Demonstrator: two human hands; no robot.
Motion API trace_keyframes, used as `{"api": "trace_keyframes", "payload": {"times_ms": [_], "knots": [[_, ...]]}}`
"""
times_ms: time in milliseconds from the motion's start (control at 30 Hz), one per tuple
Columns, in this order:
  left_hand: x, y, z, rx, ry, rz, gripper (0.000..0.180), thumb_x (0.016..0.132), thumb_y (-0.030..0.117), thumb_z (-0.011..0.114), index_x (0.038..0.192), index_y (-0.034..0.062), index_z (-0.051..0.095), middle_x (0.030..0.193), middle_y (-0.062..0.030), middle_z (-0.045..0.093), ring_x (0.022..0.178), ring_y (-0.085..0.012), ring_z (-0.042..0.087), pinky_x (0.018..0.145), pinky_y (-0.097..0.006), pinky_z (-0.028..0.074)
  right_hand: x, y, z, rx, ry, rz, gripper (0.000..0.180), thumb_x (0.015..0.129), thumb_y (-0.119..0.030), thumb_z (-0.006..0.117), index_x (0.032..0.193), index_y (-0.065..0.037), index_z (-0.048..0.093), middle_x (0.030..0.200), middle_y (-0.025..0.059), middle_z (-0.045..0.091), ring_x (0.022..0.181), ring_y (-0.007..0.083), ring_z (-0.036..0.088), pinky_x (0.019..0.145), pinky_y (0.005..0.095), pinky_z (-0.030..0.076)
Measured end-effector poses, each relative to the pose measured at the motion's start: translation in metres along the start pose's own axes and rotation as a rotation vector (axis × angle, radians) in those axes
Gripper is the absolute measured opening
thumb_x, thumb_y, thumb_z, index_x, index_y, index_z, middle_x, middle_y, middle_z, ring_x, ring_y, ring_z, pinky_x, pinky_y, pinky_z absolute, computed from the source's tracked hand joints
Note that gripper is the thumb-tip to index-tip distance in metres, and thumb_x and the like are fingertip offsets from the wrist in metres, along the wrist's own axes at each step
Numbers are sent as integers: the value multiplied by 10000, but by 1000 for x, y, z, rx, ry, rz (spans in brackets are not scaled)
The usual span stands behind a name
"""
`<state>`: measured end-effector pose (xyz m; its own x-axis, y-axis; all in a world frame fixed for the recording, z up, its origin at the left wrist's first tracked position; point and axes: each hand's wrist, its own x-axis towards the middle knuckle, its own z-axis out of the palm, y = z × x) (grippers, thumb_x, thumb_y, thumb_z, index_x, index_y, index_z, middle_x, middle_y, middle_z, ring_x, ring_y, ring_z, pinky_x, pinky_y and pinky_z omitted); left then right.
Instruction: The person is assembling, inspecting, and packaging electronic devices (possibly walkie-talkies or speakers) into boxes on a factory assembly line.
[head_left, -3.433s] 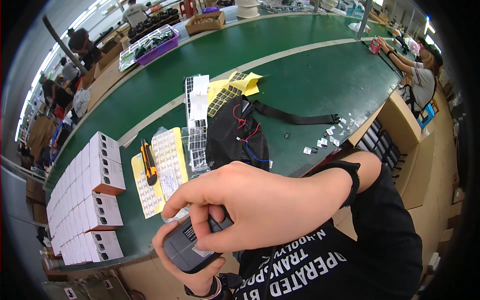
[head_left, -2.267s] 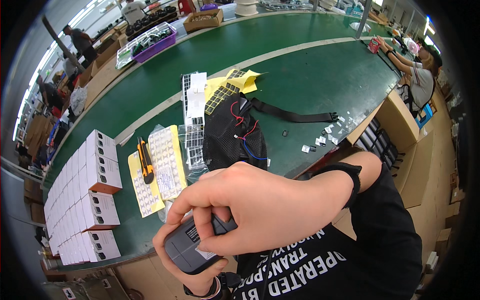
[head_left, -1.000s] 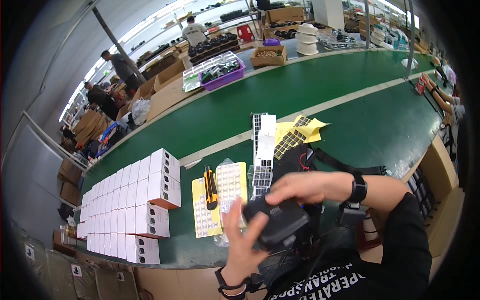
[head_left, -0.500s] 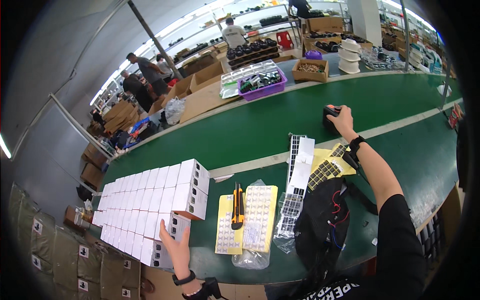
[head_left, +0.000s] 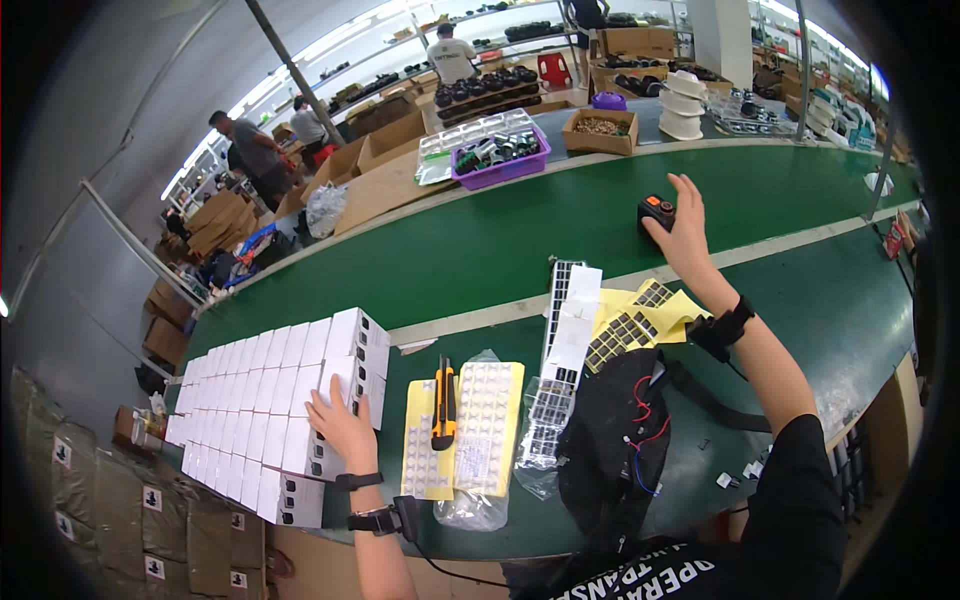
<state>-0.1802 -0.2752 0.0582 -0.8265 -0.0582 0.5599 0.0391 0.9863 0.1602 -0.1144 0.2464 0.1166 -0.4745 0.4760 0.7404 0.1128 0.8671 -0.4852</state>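
White cartons [head_left: 262, 400] with small dark pictures on their end faces stand in a tight block at the left of the green bench. My left hand [head_left: 345, 428] rests against the block's near right side, its fingers spread. On the green belt, a small black boxy device [head_left: 655, 212] with orange marks stands beside my right hand [head_left: 687, 235]. That hand is open, fingers stretched upward and thumb next to the device. Between my arms lie sticker sheets [head_left: 488, 420] with a yellow and black box cutter [head_left: 444, 405] on them.
Label strips [head_left: 572, 335], yellow sheets [head_left: 640, 325] and a black bag [head_left: 615, 440] with red and blue wires lie right of centre. Beyond the belt stand a purple basket [head_left: 500, 172], a carton of small parts [head_left: 600, 145] and stacked white bowls [head_left: 682, 108]. Other people work farther back.
My right hand's fingers have opened and lifted from around the black device. My left hand has moved farther up against the cartons. The whole view has shifted slightly.
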Motion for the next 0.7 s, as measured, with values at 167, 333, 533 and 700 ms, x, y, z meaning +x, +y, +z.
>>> {"api": "trace_keyframes", "payload": {"times_ms": [167, 333, 533, 700], "knots": [[1, 7, -26, -399, 109, -72, 588, 627, 66, 750, 1159, 84, 499, 1162, -150, 471, 1102, -342, 392, 944, -439, 332, -28, -81, -53, 374, -167, -269, 549, 733, -76, 675, 1222, -40, 428, 1282, 186, 394, 1213, 351, 374, 1012, 391, 317], [-28, 33, -108, -603, 221, -81, 717, 581, 40, 752, 1222, 61, 433, 1169, -151, 456, 1074, -271, 458, 929, -376, 377, -65, -151, -99, 635, -407, -580, 351, 772, -111, 657, 1097, -50, 537, 1164, 140, 524, 1079, 327, 496, 909, 397, 414], [-82, 72, -176, -1029, -658, 333, 897, 559, 155, 841, 1290, 29, 336, 1227, -127, 429, 1103, -228, 489, 919, -352, 419, -135, -195, -82, 825, -725, -850, 423, 816, -137, 584, 1203, -11, 468, 1191, 175, 505, 1085, 340, 500, 911, 402, 434], [-123, 72, -164, -862, -852, 394, 871, 571, 142, 835, 1280, 22, 343, 1201, -114, 468, 1106, -215, 488, 928, -339, 408, -174, -203, -79, 861, -1361, -675, 538, 836, -232, 555, 1268, 30, 371, 1137, 215, 513, 978, 367, 550, 811, 402, 480]]}}
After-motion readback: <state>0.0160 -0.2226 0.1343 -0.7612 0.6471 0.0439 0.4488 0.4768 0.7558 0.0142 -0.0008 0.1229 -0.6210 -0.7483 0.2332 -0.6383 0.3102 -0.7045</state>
